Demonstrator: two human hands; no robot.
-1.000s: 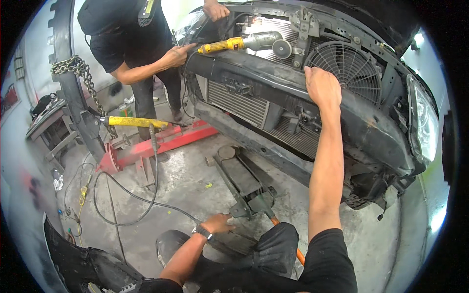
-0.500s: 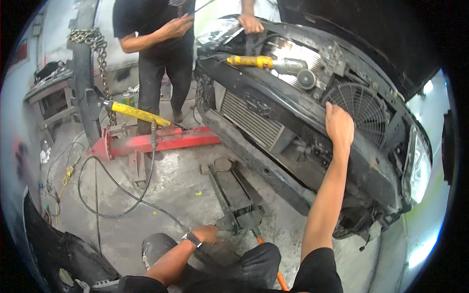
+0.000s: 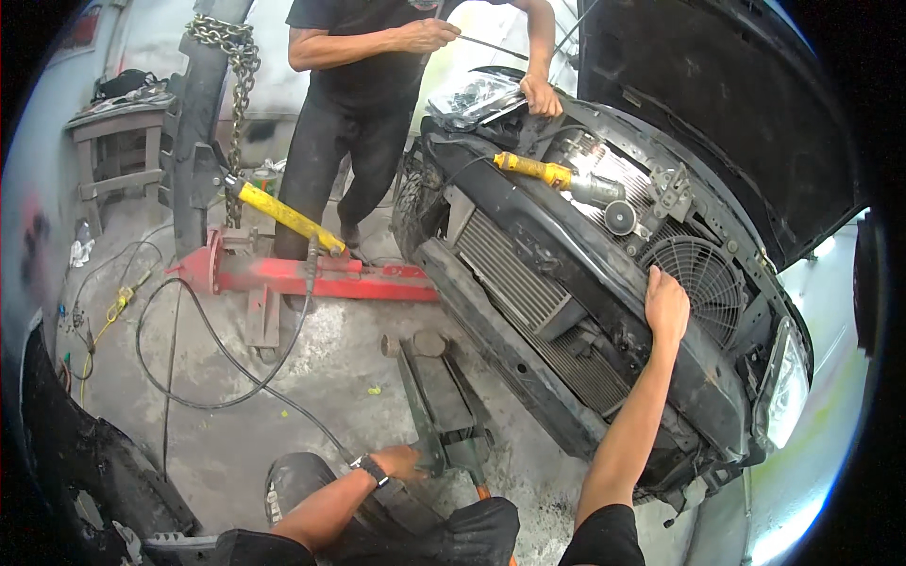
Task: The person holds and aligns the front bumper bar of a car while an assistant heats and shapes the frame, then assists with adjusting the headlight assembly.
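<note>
My right hand (image 3: 667,304) reaches over the front of a car with no bumper cover. Its fingers curl over the dark upper crossbeam (image 3: 590,255), beside the round radiator fan (image 3: 696,283). Low down, my left hand (image 3: 400,460), with a watch at the wrist, is beside the rear of a floor jack (image 3: 436,401); its fingers are too indistinct to tell their grip. A black hose (image 3: 311,415) runs to the floor near that wrist. The jack's orange handle (image 3: 483,491) points toward my knees. On the crossbeam lies a yellow and grey power tool (image 3: 557,177) with a round disc head.
Across the car's corner a co-worker (image 3: 363,104) holds a thin rod in one hand, the other by the headlight (image 3: 472,97). A red frame-pulling arm (image 3: 326,279) with a yellow ram (image 3: 291,218) and chain (image 3: 241,75) stands left. The hood (image 3: 727,104) is raised.
My view has shifted, bringing more of the co-worker and raised hood into sight. The co-worker's rod now shows more clearly. My right hand stays on the crossbeam, my left by the jack.
</note>
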